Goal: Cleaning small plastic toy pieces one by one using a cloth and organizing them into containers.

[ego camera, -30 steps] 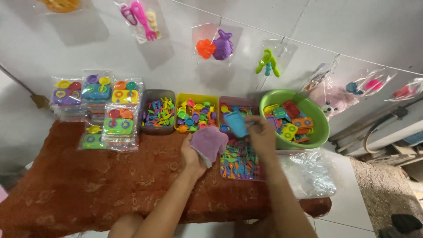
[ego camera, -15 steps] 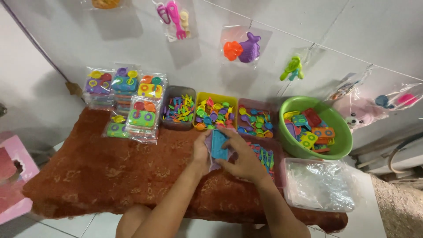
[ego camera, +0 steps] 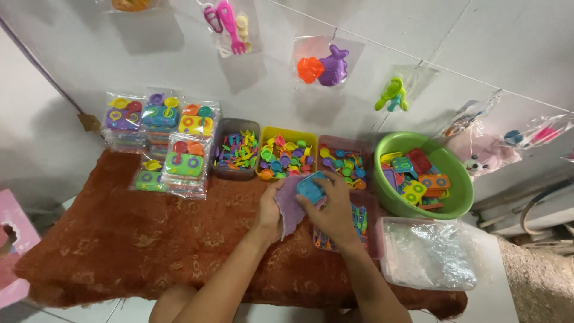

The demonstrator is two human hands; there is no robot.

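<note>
Purple plastic tray [ego camera: 291,206] sits gripped in the left hand [ego camera: 270,206], its long axis running twelve to six. At three o'clock, touching it, the right hand [ego camera: 335,210] pinches a blue toy piece [ego camera: 311,187] closed against the tray's upper edge.

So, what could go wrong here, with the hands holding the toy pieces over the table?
1. The right hand holds a blue piece against the purple piece in the left hand; a slip might drop either onto the brown cloth.
2. The right forearm lies over the pink tray and could perhaps knock it.
3. The green bowl sits close by the elbow side and might be bumped.
</note>
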